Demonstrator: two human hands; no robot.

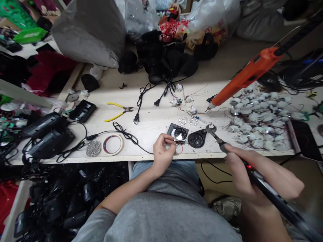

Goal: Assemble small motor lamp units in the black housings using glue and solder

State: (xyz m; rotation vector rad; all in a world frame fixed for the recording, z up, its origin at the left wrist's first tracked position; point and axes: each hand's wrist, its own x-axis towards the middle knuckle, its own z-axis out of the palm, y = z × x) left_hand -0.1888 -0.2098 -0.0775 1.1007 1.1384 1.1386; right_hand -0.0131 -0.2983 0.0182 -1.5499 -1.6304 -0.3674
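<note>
My left hand (164, 149) is closed, thumb and forefinger pinched at the edge of a round black-and-silver part (180, 134). That part rests on a dark square block (173, 127), and a red wire (181, 148) curls out beside my fingertips. In my right hand (262, 174) is a soldering iron (257, 179) with a small red light. Its front end reaches a small round metal ring (211, 128), though the exact contact is hard to make out. Between the hands lies a black round dish (196, 139) with dark, glinting contents.
An orange electric screwdriver (244, 77) hangs over the bench. White motors with wires (262, 117) are heaped on the right. Yellow-handled cutters (118, 112), a tape roll (112, 145), a dish of screws (93, 148) and black cords (126, 134) lie to the left.
</note>
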